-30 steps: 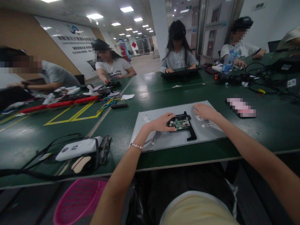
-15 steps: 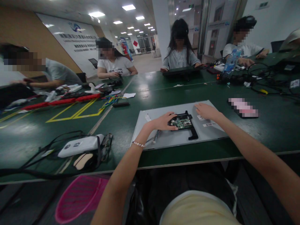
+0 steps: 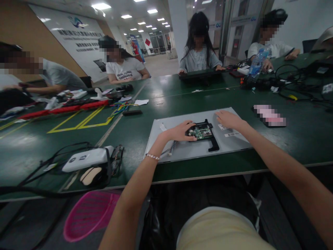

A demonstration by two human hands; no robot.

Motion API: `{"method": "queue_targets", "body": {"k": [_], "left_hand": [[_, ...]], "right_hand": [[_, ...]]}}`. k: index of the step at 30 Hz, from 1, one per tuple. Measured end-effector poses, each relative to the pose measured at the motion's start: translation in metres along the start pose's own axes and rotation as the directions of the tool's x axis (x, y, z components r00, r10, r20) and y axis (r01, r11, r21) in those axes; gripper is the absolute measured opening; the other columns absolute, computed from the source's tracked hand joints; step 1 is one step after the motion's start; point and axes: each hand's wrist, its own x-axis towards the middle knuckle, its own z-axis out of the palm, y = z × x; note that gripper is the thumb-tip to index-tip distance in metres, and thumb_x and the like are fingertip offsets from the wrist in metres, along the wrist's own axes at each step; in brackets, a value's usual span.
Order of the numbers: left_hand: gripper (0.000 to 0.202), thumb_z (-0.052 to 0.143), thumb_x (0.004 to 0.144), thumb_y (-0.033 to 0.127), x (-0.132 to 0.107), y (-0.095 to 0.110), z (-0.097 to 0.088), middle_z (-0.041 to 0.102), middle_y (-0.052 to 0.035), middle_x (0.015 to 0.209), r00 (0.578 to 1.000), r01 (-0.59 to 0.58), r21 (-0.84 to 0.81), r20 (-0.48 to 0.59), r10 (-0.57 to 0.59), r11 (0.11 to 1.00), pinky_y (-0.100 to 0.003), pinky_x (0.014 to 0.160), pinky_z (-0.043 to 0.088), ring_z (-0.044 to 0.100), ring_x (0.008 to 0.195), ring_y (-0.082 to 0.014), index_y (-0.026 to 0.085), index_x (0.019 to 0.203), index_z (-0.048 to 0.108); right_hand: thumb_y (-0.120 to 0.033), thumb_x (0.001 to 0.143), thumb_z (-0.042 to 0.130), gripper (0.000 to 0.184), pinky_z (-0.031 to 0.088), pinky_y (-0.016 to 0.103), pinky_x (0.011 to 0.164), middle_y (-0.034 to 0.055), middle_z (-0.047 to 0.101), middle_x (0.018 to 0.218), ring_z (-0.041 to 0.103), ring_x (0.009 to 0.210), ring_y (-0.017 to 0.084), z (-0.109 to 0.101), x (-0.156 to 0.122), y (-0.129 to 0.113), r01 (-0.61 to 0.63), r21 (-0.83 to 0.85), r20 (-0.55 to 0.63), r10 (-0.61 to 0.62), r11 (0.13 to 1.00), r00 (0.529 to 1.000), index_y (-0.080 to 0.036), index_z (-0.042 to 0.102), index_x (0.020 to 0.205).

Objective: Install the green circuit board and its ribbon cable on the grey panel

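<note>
A grey flat panel (image 3: 182, 151) lies on the green table (image 3: 234, 97) in front of me. On it sits a black bracket (image 3: 213, 144) carrying a small green circuit board (image 3: 201, 132). My left hand (image 3: 179, 131), a bead bracelet on its wrist, curls its fingers against the board's left edge. My right hand (image 3: 228, 119) rests flat on the panel just right of the bracket, fingers stretched out, beside white barcode labels (image 3: 231, 134). Thin wires (image 3: 170, 150) trail from under my left hand.
A white device (image 3: 87, 158), black cables and glasses (image 3: 117, 158) lie at my left near the table edge. A pink basket (image 3: 88, 215) stands below. A phone (image 3: 270, 117) lies at right. Other people sit along the far and left sides with tools, cables and a water bottle (image 3: 256, 64).
The view has tilted slightly, so everything sits a little higher in frame. Both hands keep their places on the board and panel.
</note>
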Motion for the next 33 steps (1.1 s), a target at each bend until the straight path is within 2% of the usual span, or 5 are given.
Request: {"method": "queue_targets", "body": {"k": [3,8,13,24,33], "left_hand": [[0.090,0.053,0.077,0.068,0.000,-0.002,0.002,0.018,-0.0133,0.155,1.000,0.020,-0.001,0.003,-0.020,1.000,-0.038,0.114,0.021,0.022,0.141,-0.0296,0.018,0.147,0.023],[0.103,0.053,0.074,0.072,-0.001,-0.004,0.004,0.007,-0.0147,0.157,0.998,0.069,-0.017,-0.001,-0.069,0.997,-0.041,0.114,0.020,0.015,0.143,-0.0323,0.018,0.150,0.010],[0.100,0.051,0.075,0.072,-0.002,-0.002,0.003,0.009,-0.0140,0.157,0.997,0.073,-0.014,0.004,-0.073,0.997,-0.041,0.115,0.020,0.016,0.142,-0.0320,0.018,0.149,0.011],[0.097,0.052,0.075,0.071,-0.003,-0.001,0.001,0.016,-0.0143,0.155,0.998,0.061,-0.011,0.005,-0.061,0.998,-0.039,0.114,0.022,0.023,0.140,-0.0319,0.016,0.148,0.018],[0.097,0.050,0.075,0.074,-0.003,-0.002,0.002,0.017,-0.0137,0.155,0.997,0.076,0.006,0.009,-0.076,0.997,-0.039,0.113,0.024,0.025,0.139,-0.0325,0.018,0.148,0.019]], "right_hand": [[-0.036,0.093,0.040,0.050,0.037,0.044,0.105,0.0169,0.050,0.138,0.047,0.126,0.031,-0.010,-0.001,0.002,-0.018,-0.040,0.016,0.018,0.999,1.000,-0.012,0.048,0.136],[-0.036,0.088,0.053,0.052,0.038,0.040,0.104,0.0126,0.053,0.136,0.051,0.122,0.029,-0.031,-0.007,0.014,0.068,0.021,0.039,-0.069,0.997,0.997,-0.015,0.050,0.135],[-0.035,0.082,0.061,0.054,0.044,0.039,0.098,0.0094,0.063,0.125,0.059,0.112,0.027,-0.042,-0.013,0.021,0.064,0.105,0.043,-0.069,0.992,0.997,-0.018,0.053,0.133],[-0.025,0.079,0.060,0.048,0.051,0.033,0.087,0.0085,0.069,0.110,0.065,0.095,0.022,-0.038,-0.010,0.028,0.073,0.172,-0.036,-0.068,0.982,0.997,-0.017,0.059,0.127],[-0.032,0.081,0.058,0.036,0.049,0.032,0.084,0.0095,0.070,0.104,0.066,0.091,0.023,-0.036,-0.005,0.030,0.102,0.072,-0.013,-0.101,0.992,0.995,-0.015,0.070,0.110]]}}
